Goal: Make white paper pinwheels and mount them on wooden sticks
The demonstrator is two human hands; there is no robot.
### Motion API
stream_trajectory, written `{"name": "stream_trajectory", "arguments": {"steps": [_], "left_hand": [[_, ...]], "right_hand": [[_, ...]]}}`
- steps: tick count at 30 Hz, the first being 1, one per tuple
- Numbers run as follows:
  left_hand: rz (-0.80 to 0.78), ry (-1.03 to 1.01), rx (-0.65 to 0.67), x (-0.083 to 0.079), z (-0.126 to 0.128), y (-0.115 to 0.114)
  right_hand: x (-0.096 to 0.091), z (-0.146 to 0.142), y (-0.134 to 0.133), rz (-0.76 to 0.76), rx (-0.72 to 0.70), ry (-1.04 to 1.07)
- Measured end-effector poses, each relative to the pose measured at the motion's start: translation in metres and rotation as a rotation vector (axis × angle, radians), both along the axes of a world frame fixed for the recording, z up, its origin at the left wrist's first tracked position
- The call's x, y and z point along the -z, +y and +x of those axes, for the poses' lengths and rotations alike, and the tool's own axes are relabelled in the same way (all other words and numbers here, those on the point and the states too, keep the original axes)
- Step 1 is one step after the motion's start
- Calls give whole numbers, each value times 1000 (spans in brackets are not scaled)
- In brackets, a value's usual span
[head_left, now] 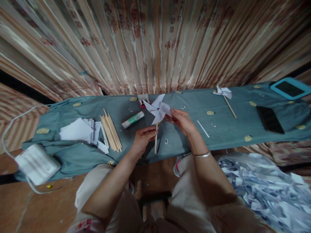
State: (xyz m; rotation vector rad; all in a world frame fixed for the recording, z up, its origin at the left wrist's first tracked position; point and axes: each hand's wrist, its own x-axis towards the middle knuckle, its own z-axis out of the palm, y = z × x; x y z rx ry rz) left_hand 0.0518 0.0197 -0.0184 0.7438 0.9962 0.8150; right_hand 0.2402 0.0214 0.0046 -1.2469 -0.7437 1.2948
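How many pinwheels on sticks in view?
2: held pinwheel, in left grip and right grip; other pinwheel, lying on the cloth, left of the black phone. Paper heap at lower right may hide more.

Everything is dimly lit; beyond the far edge of the table [230, 129], the curtain [157, 48] is streaked with sheen and stretched outward (wide-angle distortion); the white box [37, 163] at the near-left corner is blurred.
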Motion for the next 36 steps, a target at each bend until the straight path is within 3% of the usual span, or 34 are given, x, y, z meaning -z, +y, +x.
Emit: {"name": "stream_trajectory", "arguments": {"steps": [7, 13, 27, 36], "left_hand": [[0, 30, 107, 1, 2, -5], [0, 44, 105, -1, 2, -5], [32, 38, 36, 3, 2, -3], [16, -1, 1, -1, 3, -3]], "right_hand": [[8, 5, 9, 58, 155, 38], [9, 2, 10, 92, 153, 30], [-3, -3, 4, 4, 77, 103], [4, -6, 5, -44, 61, 142]]}}
